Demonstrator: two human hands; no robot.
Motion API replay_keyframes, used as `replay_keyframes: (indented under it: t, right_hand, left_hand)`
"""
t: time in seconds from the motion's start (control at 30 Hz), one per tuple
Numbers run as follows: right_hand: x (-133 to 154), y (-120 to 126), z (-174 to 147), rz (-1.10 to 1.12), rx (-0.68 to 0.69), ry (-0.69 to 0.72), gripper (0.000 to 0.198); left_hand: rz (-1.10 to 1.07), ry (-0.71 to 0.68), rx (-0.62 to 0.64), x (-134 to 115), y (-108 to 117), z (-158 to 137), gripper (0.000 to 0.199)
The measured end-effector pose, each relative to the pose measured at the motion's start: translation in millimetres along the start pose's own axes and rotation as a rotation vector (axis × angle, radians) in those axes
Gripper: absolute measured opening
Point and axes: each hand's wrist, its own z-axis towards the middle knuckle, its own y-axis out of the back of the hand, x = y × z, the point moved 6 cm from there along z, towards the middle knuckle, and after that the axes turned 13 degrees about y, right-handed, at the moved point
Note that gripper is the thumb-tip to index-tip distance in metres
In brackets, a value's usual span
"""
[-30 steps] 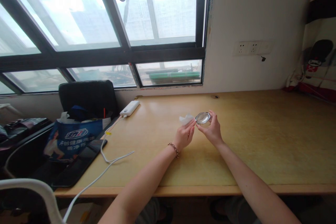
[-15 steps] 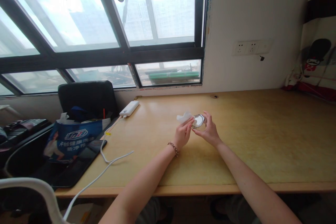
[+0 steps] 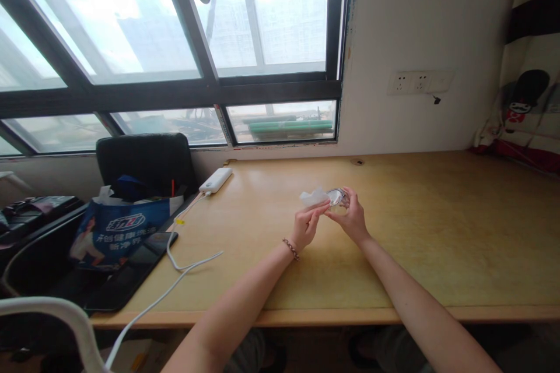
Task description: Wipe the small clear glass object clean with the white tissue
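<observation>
My right hand (image 3: 352, 218) is closed round the side of a small round object with a shiny metallic rim and a pale face (image 3: 336, 196), perhaps a small mirror or a lid; its exact kind is hard to make out. A thin white tissue (image 3: 314, 197) is pinched in my left hand (image 3: 308, 224), and its loose end sticks out beyond the fingers. The left fingertips, with the tissue, touch or nearly touch the near left side of the round object. Both hands are above the wooden desk (image 3: 437, 233).
A white power bank (image 3: 216, 180) with a white cable (image 3: 192, 268) lies at the desk's left edge. A black tablet-like slab (image 3: 131, 274) overhangs that edge. Beyond it, a blue bag (image 3: 120, 233) rests on a black chair (image 3: 146, 160). A white curved tube (image 3: 52, 306) crosses the lower left.
Both hands have shifted slightly right. The round object has tilted, so its face shows narrower, and the left fingers with the tissue have slid along its edge.
</observation>
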Motion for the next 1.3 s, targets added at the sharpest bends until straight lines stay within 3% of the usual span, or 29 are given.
replay_keyframes:
  t: [0.3, 0.57, 0.9, 1.3]
  right_hand:
    - [-3, -9, -3, 0.053, 0.103, -0.053, 0.067]
    - [12, -23, -9, 0.027, 0.244, 0.014, 0.062]
    - [27, -21, -10, -0.055, 0.261, 0.146, 0.084]
    - [33, -19, -11, -0.253, 0.271, 0.317, 0.08]
  left_hand:
    - [-0.003, -0.012, 0.066, -7, -2, 0, 0.037]
    - [0.078, -0.063, 0.093, -10, -2, 1, 0.037]
    - [0.053, 0.074, -0.013, 13, 7, 11, 0.036]
    - [0.013, 0.281, -0.188, 41, 13, 11, 0.042]
